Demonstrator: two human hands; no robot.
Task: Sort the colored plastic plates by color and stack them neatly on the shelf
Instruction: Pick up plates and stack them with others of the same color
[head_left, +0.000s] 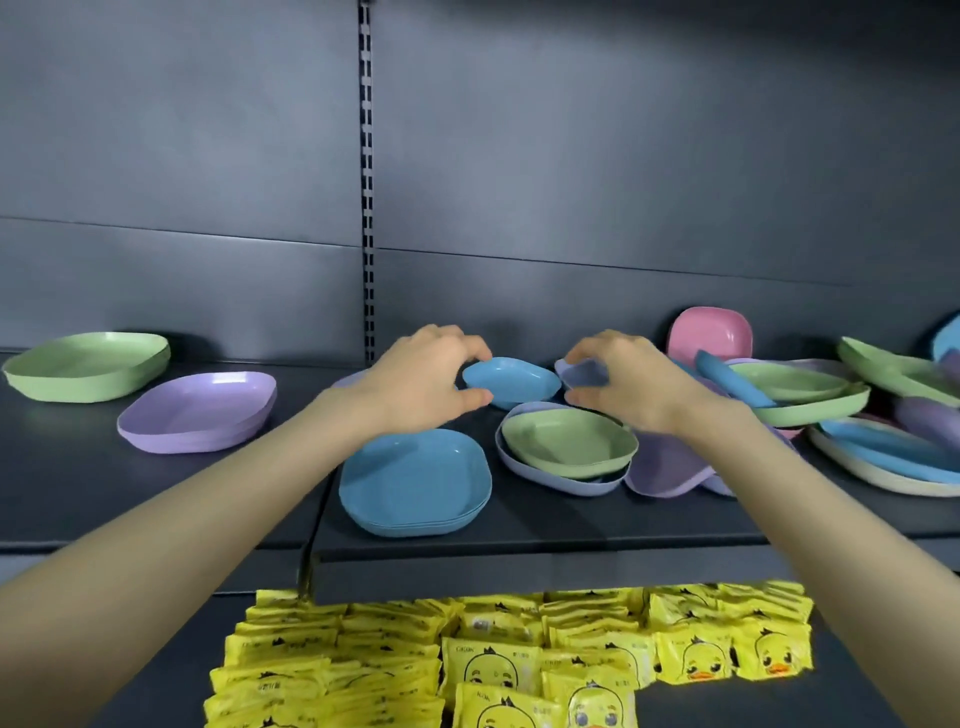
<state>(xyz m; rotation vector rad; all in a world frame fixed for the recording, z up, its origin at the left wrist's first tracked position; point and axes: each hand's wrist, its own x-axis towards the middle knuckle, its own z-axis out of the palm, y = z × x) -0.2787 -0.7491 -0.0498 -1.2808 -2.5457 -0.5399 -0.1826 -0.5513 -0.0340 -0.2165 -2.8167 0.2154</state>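
Three sorted stacks sit on the dark shelf: green plates at the far left, purple plates beside them, and blue plates near the front middle. My left hand pinches the left edge of a small blue plate, held just above the shelf behind the blue stack. My right hand grips a lavender plate by its edge, right next to the blue one. Below my hands, a green plate rests inside a lavender one.
A mixed pile fills the shelf's right side: a purple plate, a pink plate leaning on the back wall, green plates and blue plates on a cream one. Yellow duck packets fill the shelf below.
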